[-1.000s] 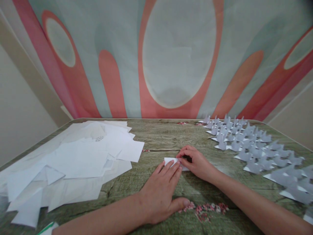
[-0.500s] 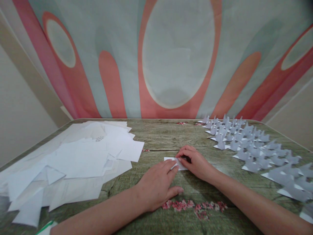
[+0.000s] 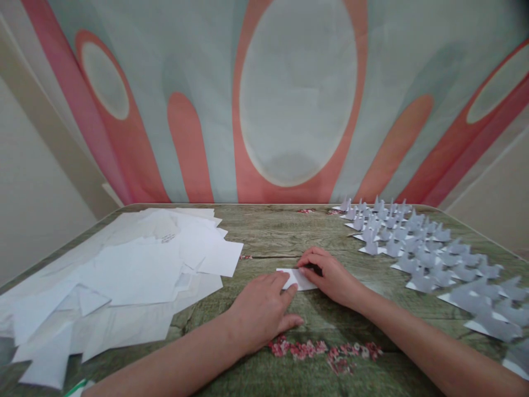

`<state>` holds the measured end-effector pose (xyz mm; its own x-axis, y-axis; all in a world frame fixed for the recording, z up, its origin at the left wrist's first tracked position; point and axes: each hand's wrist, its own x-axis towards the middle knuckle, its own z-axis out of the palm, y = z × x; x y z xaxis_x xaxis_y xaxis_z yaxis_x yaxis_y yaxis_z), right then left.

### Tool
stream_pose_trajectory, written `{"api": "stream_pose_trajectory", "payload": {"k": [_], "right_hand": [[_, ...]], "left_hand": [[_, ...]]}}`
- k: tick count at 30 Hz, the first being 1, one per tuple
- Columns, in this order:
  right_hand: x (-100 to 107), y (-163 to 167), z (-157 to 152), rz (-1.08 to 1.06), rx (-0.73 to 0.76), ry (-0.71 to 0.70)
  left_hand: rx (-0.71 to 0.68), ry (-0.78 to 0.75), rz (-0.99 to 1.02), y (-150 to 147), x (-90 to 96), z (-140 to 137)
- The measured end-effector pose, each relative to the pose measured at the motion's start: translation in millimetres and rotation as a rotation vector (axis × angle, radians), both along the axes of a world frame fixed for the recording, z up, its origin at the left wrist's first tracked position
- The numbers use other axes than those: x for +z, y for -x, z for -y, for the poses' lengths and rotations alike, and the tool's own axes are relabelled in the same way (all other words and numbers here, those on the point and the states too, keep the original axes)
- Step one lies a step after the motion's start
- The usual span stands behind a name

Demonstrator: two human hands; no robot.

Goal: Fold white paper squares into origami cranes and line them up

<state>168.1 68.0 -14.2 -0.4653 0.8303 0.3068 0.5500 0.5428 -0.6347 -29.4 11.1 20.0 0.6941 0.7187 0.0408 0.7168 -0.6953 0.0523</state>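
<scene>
A small piece of folded white paper (image 3: 301, 282) lies flat on the table between my hands. My left hand (image 3: 264, 306) rests palm down, its fingertips on the paper's left end and its thumb spread apart on the wood. My right hand (image 3: 328, 275) is bent over the paper's right end, with thumb and index finger pinching at its upper edge. The fingers hide parts of both ends, so the exact folds cannot be made out.
A wide heap of loose white paper sheets (image 3: 144, 270) covers the table's left side. Several rows of folded white paper figures (image 3: 425, 253) stand on the right. The wood-patterned tabletop (image 3: 256, 231) carries printed pink flowers. Behind hangs a coral-and-grey patterned backdrop (image 3: 297, 94).
My left hand has slid slightly left, uncovering more of the paper's middle. The right hand keeps its pinch at the other end. The camera view has shifted a little.
</scene>
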Motion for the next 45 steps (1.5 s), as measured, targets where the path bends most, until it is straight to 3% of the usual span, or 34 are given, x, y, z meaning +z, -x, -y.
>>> {"api": "stream_pose_trajectory", "payload": {"k": [3, 6, 14, 29, 39, 45], "right_hand": [[14.1, -0.4, 6.8, 0.028, 0.023, -0.083], [21.0, 1.1, 21.3, 0.225, 0.091, -0.157], [1.9, -3.9, 52.9, 0.412, 0.138, -0.239], [3.6, -1.0, 53.2, 0.566, 0.155, -0.421], [17.4, -10.5, 55.5, 0.738, 0.033, -0.507], [17.6, -8.4, 53.7, 0.725, 0.012, -0.504]], "left_hand": [[-0.005, 0.002, 0.002, 1.0, 0.6, -0.1], [-0.017, 0.004, 0.011, 2.3, 1.4, -0.4], [-0.027, 0.013, -0.015, 2.1, 6.4, -1.6], [-0.077, 0.007, -0.012, 4.8, 9.1, -4.2], [-0.084, 0.011, -0.013, 6.9, 5.7, -5.4], [-0.086, 0.008, -0.029, 6.2, 6.5, -1.3]]}}
